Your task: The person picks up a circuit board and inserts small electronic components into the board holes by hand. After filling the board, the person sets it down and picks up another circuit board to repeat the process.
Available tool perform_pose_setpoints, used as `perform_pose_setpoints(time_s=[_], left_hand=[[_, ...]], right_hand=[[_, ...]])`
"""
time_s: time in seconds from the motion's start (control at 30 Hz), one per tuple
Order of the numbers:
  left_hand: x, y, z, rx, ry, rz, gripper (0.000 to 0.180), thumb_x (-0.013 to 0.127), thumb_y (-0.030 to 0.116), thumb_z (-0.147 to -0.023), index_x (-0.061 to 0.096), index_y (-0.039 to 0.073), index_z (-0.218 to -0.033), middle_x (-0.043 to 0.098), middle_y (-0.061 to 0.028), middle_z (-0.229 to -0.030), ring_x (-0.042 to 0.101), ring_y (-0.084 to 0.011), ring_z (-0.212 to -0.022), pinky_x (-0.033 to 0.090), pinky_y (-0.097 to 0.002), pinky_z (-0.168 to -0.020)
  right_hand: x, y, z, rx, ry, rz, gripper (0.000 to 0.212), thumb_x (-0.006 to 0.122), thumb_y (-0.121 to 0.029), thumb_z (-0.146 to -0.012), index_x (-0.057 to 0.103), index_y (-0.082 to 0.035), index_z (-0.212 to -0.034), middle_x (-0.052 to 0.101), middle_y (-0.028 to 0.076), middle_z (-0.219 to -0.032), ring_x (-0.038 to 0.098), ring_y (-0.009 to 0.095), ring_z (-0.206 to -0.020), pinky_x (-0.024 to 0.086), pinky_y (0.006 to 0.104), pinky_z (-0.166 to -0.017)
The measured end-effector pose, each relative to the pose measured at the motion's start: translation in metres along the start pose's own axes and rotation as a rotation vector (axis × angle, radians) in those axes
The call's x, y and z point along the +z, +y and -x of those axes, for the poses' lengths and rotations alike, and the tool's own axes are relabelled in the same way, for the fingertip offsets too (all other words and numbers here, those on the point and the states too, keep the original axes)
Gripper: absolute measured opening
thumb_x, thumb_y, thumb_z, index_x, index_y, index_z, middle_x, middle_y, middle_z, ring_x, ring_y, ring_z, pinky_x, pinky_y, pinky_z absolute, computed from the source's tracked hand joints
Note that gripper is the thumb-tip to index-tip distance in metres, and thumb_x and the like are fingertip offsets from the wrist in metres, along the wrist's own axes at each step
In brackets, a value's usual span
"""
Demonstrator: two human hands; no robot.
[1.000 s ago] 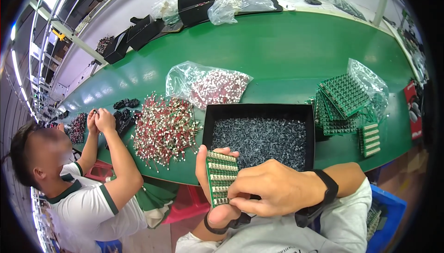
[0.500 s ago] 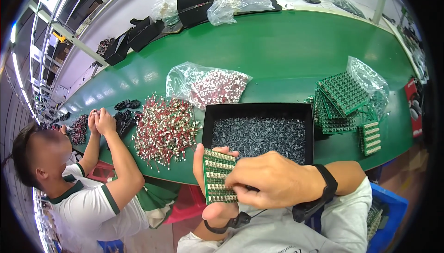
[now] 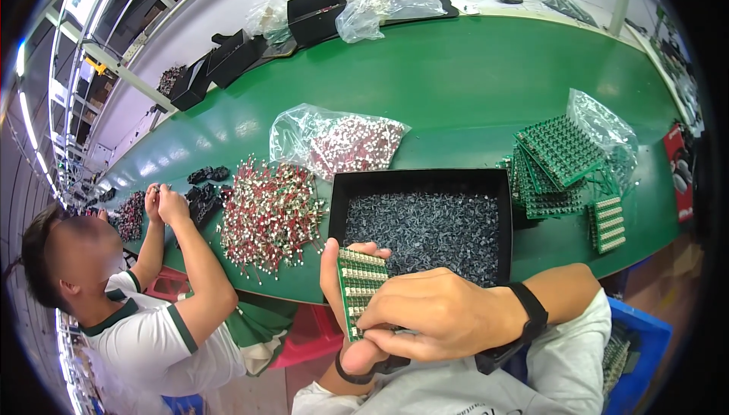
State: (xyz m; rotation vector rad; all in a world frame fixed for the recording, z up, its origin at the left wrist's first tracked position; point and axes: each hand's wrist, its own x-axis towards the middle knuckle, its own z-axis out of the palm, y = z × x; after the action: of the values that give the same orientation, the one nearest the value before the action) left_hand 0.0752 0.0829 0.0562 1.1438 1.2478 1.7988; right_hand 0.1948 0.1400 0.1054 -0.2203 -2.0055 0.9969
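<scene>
My left hand [image 3: 343, 316] grips the green circuit board [image 3: 360, 287]; my right hand [image 3: 440, 315] pinches its lower edge, hiding its fingertips and the board's bottom.

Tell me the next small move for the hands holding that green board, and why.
Probably reach the right hand forward into the black tray for a small grey part: the left hand holds the green board upright just in front of the tray, and the right hand's fingers rest on its edge.
</scene>
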Motion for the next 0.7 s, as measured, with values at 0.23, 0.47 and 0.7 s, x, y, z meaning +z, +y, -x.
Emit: perform_pose_setpoints(time_s=[0.23,0.47,0.7], left_hand=[[-0.001,0.003,0.000,0.061,0.030,0.093,0.140,0.042,0.096,-0.055,0.012,0.004,-0.156,0.052,-0.0243,-0.127,0.058,-0.0323,-0.106,0.048,-0.0496,-0.097],[-0.002,-0.001,0.000,0.065,0.018,0.073,0.140,0.040,0.097,-0.055,0.012,0.004,-0.156,0.052,-0.0246,-0.127,0.057,-0.0332,-0.107,0.047,-0.0500,-0.097],[-0.003,0.001,0.000,0.053,0.003,0.057,0.140,0.035,0.099,-0.056,0.011,0.003,-0.156,0.051,-0.0231,-0.127,0.056,-0.0308,-0.108,0.046,-0.0485,-0.097]], right_hand=[[-0.004,0.000,0.000,0.065,-0.142,-0.053,0.013,0.073,-0.009,-0.079,0.066,-0.003,-0.087,0.063,0.007,-0.077,0.065,0.025,-0.068,0.055,0.0345,-0.060],[-0.002,0.003,-0.002,0.019,-0.093,-0.077,0.012,0.073,-0.008,-0.078,0.064,-0.004,-0.086,0.061,0.006,-0.073,0.063,0.024,-0.063,0.053,0.0345,-0.056],[-0.020,0.006,-0.011,0.062,-0.036,0.075,0.015,0.073,-0.003,-0.072,0.065,-0.005,-0.085,0.063,0.007,-0.077,0.064,0.025,-0.065,0.053,0.0342,-0.056]])
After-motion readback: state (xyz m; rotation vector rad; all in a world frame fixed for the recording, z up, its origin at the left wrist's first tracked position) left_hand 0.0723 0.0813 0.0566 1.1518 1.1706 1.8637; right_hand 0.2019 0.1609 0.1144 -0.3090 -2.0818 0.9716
